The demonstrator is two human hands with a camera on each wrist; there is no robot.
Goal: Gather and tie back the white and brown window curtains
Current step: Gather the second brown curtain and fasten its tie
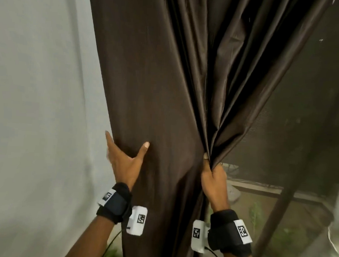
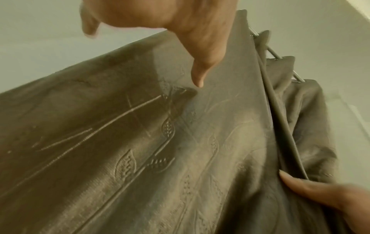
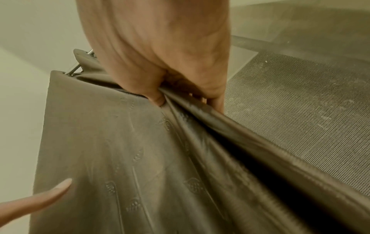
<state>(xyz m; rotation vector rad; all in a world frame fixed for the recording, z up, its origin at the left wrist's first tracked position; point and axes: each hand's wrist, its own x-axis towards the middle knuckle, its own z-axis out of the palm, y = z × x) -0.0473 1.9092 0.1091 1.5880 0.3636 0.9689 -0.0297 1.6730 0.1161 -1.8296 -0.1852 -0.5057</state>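
Fingers [image 3: 214, 101] of the right hand [image 1: 214, 179] are curled tight round a bunched edge of the dark brown, leaf-embossed fabric curtain [image 1: 157, 78], with pleats fanning up and to the right from the grip at lower centre of the head view; the right-wrist view shows the thumb pressed into the folds from the other side. The left hand [image 1: 123, 159], left of it in the frame, lies spread against the curtain's left edge, thumb out across the front of the cloth and the other fingers straight along the edge, so it is open and cupping rather than clenching. In the left-wrist view the thumb tip touches the embossed cloth, and the metal curtain rod [image 2: 274, 53] shows at the upper right, threaded through the curtain's top. The brown curtain hangs through the middle of the head view. A pale grey-white surface [image 1: 38, 101] fills the left; whether it is wall or white curtain cannot be told. A dark mesh window screen [image 1: 303, 115] fills the right. Both wrists wear black straps [image 1: 114, 203] carrying white tagged camera blocks [image 1: 137, 220].
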